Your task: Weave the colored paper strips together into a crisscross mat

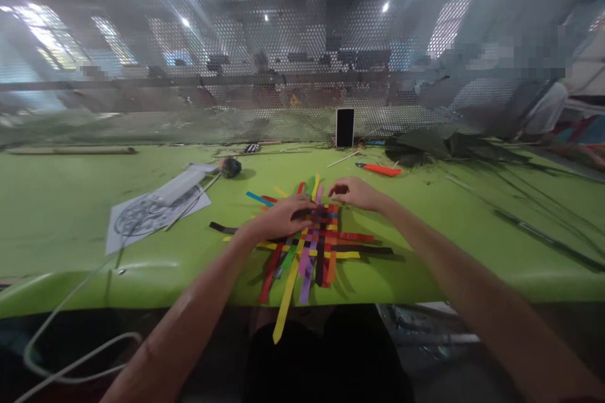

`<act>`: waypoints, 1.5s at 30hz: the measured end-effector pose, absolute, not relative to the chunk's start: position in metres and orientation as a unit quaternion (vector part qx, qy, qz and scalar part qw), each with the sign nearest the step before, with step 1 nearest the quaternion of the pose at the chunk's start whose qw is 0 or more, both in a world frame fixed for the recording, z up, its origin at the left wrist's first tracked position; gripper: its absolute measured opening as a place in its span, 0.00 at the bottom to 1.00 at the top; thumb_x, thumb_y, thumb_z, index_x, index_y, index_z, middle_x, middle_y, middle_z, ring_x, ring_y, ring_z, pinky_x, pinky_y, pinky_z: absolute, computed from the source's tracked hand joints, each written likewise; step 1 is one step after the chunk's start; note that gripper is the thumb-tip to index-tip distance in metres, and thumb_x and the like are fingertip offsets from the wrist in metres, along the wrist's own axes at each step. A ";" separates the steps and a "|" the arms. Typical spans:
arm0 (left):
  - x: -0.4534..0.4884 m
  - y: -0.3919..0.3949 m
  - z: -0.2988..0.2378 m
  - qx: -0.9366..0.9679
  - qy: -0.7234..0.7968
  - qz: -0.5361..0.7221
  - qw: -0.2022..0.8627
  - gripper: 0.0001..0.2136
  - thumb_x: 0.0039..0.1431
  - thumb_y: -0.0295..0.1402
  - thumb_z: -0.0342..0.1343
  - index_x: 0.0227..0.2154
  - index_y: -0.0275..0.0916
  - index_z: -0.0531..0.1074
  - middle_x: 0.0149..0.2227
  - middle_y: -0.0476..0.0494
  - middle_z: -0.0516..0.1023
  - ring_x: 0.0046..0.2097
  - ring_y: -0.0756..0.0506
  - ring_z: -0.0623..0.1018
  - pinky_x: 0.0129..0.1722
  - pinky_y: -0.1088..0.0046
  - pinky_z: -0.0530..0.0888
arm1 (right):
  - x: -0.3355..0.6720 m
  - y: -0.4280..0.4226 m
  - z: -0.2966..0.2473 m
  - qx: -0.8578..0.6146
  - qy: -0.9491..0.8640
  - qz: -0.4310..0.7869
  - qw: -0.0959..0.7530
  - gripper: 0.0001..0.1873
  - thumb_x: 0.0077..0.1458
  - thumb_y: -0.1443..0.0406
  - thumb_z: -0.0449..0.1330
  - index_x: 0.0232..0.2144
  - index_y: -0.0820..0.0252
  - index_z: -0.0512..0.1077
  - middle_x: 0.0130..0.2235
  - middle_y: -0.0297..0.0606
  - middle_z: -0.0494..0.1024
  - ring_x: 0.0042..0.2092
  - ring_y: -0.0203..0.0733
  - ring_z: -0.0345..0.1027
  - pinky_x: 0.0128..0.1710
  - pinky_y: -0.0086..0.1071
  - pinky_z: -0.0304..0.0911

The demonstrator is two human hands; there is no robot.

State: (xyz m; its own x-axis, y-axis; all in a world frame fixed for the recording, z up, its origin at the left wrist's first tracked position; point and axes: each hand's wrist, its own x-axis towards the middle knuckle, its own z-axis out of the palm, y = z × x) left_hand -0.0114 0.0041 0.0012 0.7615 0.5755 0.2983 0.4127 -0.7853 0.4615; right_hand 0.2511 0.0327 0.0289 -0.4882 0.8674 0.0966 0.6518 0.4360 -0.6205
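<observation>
In front of me lies a woven mat of coloured strips (312,240), with red, yellow, black, purple, green and orange ends sticking out around a checkered middle. My left hand (283,217) rests on the left part of the weave, its fingers and thumb spread apart over the strips. Just beyond the mat's upper right corner hovers my right hand (355,193); its fingers are loosely bent, and I see nothing between them. One long yellow strip (286,308) hangs past the table's front edge. Part of the weave is hidden under my left hand.
A red-handled knife (382,169) lies behind my right hand. A phone (345,128) stands against the perforated metal screen (283,44). Printed paper (123,220), a thin stick and a dark ball (230,167) are at left. Dark leaves (418,146) lie at right on the green table (401,283).
</observation>
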 end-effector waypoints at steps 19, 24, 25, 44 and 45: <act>-0.014 -0.010 -0.017 0.941 0.265 0.202 0.063 0.12 0.71 0.35 0.52 0.44 0.40 0.80 0.52 0.37 0.75 0.52 0.39 0.74 0.55 0.60 0.71 | 0.240 0.017 -0.006 -0.343 -0.916 0.109 0.175 0.11 0.64 0.65 0.60 0.43 0.60 0.83 0.51 0.47 0.77 0.52 0.49 0.68 0.56 0.42 0.61; -0.013 -0.009 -0.019 0.942 0.246 0.221 0.057 0.12 0.71 0.34 0.52 0.42 0.40 0.81 0.51 0.38 0.76 0.52 0.41 0.75 0.56 0.60 0.72 | 0.241 0.021 -0.010 -0.326 -0.924 0.102 0.170 0.12 0.64 0.67 0.60 0.43 0.57 0.83 0.53 0.46 0.80 0.55 0.49 0.70 0.61 0.45 0.59; -0.013 -0.009 -0.018 0.942 0.245 0.222 0.057 0.12 0.71 0.34 0.52 0.42 0.41 0.81 0.51 0.38 0.76 0.53 0.40 0.74 0.57 0.59 0.71 | 0.241 0.022 -0.011 -0.324 -0.924 0.106 0.174 0.12 0.64 0.66 0.60 0.44 0.57 0.83 0.52 0.46 0.81 0.55 0.48 0.71 0.60 0.44 0.60; -0.005 -0.016 -0.016 0.951 0.198 0.233 0.054 0.11 0.68 0.25 0.53 0.46 0.40 0.79 0.51 0.42 0.80 0.58 0.41 0.73 0.62 0.58 0.69 | 0.251 0.014 -0.003 -0.390 -0.814 0.256 0.345 0.11 0.57 0.70 0.60 0.39 0.62 0.82 0.41 0.42 0.85 0.42 0.44 0.79 0.47 0.37 0.71; -0.005 -0.016 -0.018 0.950 0.198 0.235 0.055 0.11 0.68 0.25 0.53 0.46 0.40 0.79 0.51 0.42 0.80 0.59 0.41 0.72 0.62 0.58 0.69 | 0.253 0.014 0.000 -0.401 -0.804 0.248 0.363 0.11 0.57 0.70 0.60 0.39 0.62 0.82 0.42 0.43 0.84 0.43 0.44 0.78 0.48 0.38 0.71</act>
State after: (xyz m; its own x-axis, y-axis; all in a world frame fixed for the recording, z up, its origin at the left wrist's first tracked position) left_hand -0.0050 -0.0157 -0.0176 0.8111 0.4014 0.4254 0.3499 -0.9158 0.1971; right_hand 0.2528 0.0139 0.0002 -0.4153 0.8246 0.3842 0.4641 0.5553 -0.6901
